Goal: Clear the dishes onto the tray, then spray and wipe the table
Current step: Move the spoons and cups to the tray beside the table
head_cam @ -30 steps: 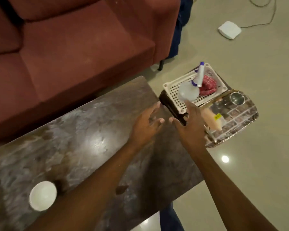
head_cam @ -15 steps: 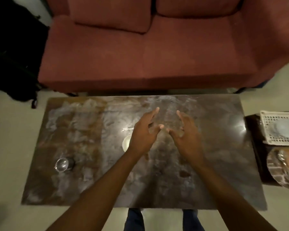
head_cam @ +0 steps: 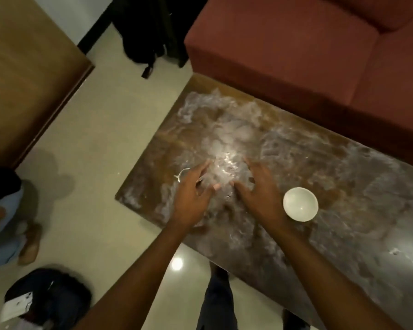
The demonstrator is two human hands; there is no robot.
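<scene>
While both hands hover empty with fingers spread over the table (head_cam: pixel 343 177), each has 1 dish close by. The small glass (head_cam: pixel 183 174) stands just beyond the left hand (head_cam: pixel 191 196), partly hidden behind its fingers, so contact cannot be confirmed. The white bowl (head_cam: pixel 300 204) sits just right of the right hand (head_cam: pixel 260 195), near its wrist. The tray is out of view. The left hand looks nearer its target.

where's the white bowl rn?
Head view: the white bowl sits on the table, right of centre, just beside the right hand.
</scene>
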